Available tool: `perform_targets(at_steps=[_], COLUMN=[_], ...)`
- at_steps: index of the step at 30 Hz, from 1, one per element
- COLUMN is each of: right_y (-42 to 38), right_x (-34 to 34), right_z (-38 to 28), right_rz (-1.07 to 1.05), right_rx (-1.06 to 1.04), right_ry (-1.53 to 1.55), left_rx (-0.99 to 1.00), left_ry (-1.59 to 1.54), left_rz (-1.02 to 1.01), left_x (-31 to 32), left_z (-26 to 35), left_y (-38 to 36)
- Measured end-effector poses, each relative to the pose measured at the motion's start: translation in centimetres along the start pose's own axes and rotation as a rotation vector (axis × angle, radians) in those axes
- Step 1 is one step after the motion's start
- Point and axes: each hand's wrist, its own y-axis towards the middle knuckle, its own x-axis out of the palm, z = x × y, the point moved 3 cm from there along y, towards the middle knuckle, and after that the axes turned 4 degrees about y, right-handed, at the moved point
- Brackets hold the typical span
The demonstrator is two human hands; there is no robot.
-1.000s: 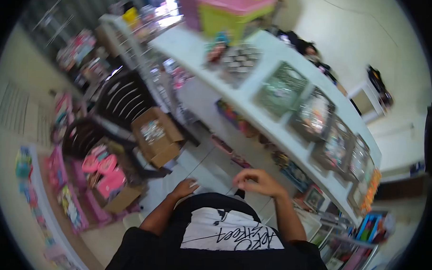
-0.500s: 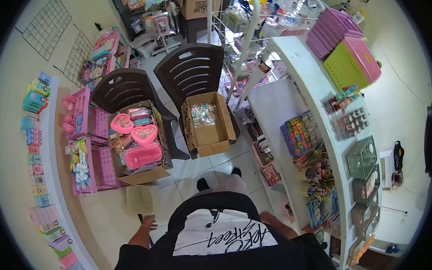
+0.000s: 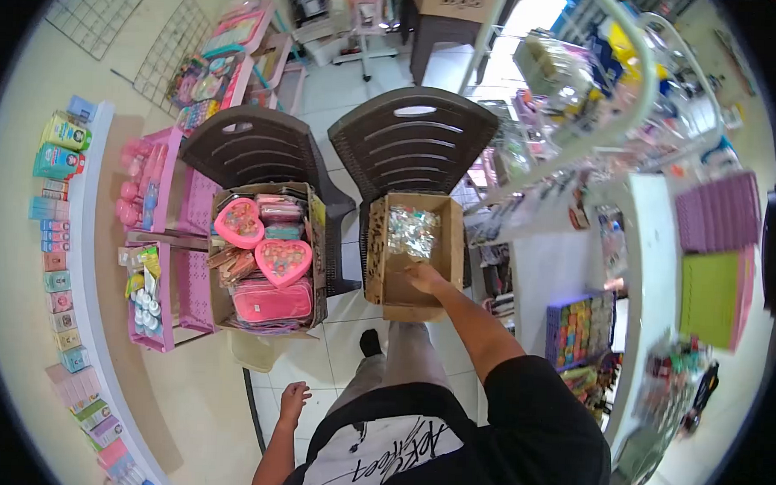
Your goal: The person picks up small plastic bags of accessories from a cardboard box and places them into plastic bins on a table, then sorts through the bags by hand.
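My right hand [image 3: 423,278] reaches into an open cardboard box [image 3: 453,253] on a dark plastic chair [image 3: 413,145]. It is just below the small clear packets [image 3: 412,231] in the box; its fingers are too small to read, and contact cannot be made out. My left hand [image 3: 294,402] hangs low at my left side, fingers apart and holding nothing. Left of the box, another carton [image 3: 318,283] on a second chair [image 3: 254,152] holds pink heart-shaped cases [image 3: 283,263], a pink pouch [image 3: 272,300] and several packed items.
Pink crates [image 3: 200,291] stand at the left beside a white wall shelf [image 3: 111,335] of small boxes. At the right are a white shelf unit [image 3: 640,251], stacked purple baskets [image 3: 718,211] and a white wire rack [image 3: 570,163]. A pale bin [image 3: 252,354] sits below the left carton.
The view has shifted, and I am closer to the chairs. My right hand has moved from my side into the right box. My left hand remains low at my side.
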Motion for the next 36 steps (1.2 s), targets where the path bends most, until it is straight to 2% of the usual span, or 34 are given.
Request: perform_targets(at_steps=[1,3,4,6,7,9,10,11,13,15,17,19,20,22,23,25,27,29,31,32,34,35,36], right_y=[2.4,5.6,7.0,9.9,10.0,8.8,9.4,9.3,8.5,5.8,3.8,1.9,0.9,-1.2,-1.6,-1.7,-4.7,-7.6,-9.7,-10.4,-11.4,-11.8,-12.2], right_x=[0.3,0.8,1.6,2.8,2.7,1.1,1.7,2.6,3.0,0.6,-0.5,-2.1,-2.8,-4.4,-4.7,-4.3,-6.6,-8.3,-9.2,-9.4,-9.7,-9.9,-10.1], right_z=[1.3,5.0,7.3,10.5,9.3,6.8,7.8,8.4,8.8,4.7,3.0,2.6,2.1,1.6,2.0,3.8,-0.1,-4.6,-7.9,-9.2,-10.6,-11.4,-12.5], right_rz=[-0.029,-0.149,-0.176,0.009,-0.008,-0.050,-0.160,-0.163,0.073,0.086,0.101,0.537,0.546,0.607,0.617,0.595,0.570,0.343,0.286,0.224,0.199,0.163,0.201], right_rx=[-0.008,0.297,0.299,0.207,0.204,0.440,0.405,0.409,0.384,0.357,0.334,0.067,0.068,0.084,0.084,-0.078,-0.105,-0.025,-0.064,-0.100,-0.112,-0.125,-0.231], right_ry=[0.000,-0.308,-0.311,-0.322,-0.315,-0.322,-0.342,-0.342,-0.336,-0.303,-0.270,-0.169,-0.171,0.152,0.152,0.819,0.839,0.959,0.907,0.856,0.884,0.914,1.025], left_rx=[-0.031,-0.091,-0.070,-0.021,0.007,0.058,0.088,0.085,0.072,0.074,0.180,0.279,0.334,0.431,0.475,0.573,0.596,0.661,0.515,0.520,0.551,0.554,0.500], left_ry=[-0.007,-0.023,0.040,0.160,0.200,0.314,0.332,0.333,0.435,0.370,0.448,0.475,0.444,0.399,0.386,0.347,0.311,-0.021,-0.226,-0.225,-0.077,-0.076,-0.182], left_rz=[0.007,0.014,-0.028,-0.094,-0.134,-0.199,-0.230,-0.234,-0.248,-0.257,-0.236,-0.214,-0.220,-0.226,-0.226,-0.261,-0.312,-0.332,-0.342,-0.349,-0.563,-0.571,-0.600], left_x=[0.4,1.9,2.9,4.4,5.2,6.4,6.9,7.2,7.6,7.8,7.9,8.3,8.5,9.2,9.6,11.0,12.7,15.5,17.4,18.2,20.1,20.6,21.1], left_z=[-0.1,-1.5,-2.5,-3.4,-4.2,-3.2,-2.5,-1.4,0.9,2.0,4.8,8.0,9.6,12.7,14.3,17.6,21.3,24.2,30.6,32.4,34.6,34.7,34.7], left_y=[-0.5,-1.1,-1.2,-1.5,-1.5,-2.4,-2.6,-2.6,-2.4,-1.6,-0.8,-0.1,0.1,0.8,1.2,1.8,2.7,4.5,1.3,1.6,2.0,2.9,3.9])
